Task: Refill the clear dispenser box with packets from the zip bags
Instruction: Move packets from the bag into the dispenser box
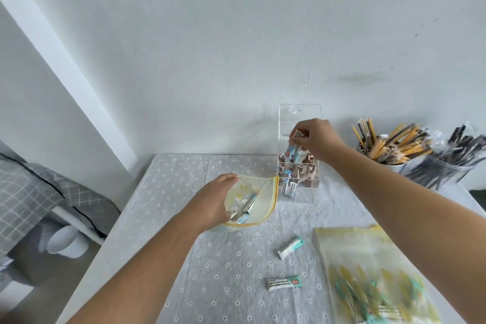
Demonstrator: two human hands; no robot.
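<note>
The clear acrylic dispenser box (299,155) stands upright at the far edge of the table, at about 1 o'clock from the table's centre, its long axis vertical and its hinged lid tipped back against the white wall (236,47). Its lower compartments hold brown and blue-white packets, jumbled so that single ones are hard to make out. The right hand (317,139) hovers over the open top, thumb and fingertips pinching a small white and blue packet (294,148) that hangs with its long axis roughly vertical, its lower end inside the box.

At 11 o'clock, near the box but apart from it, the left hand (213,204) holds open a yellow-trimmed translucent zip bag (259,200); its fingers are inside the mouth and mostly hidden, so I cannot tell how they are set. A few packets lie in the bag, pointing toward 1 o'clock.

Two loose teal-ended packets lie on the grey daisy-print tablecloth (210,271): one (290,247) angled toward 2 o'clock, the other (284,283) lying nearly along 3 to 9 o'clock. At 4 o'clock a second large zip bag (368,271) of teal packets is blurred and cut off by the frame. The cloth at 7 o'clock is open. White cups of stir sticks (394,147) crowd the box's 3 o'clock side.
</note>
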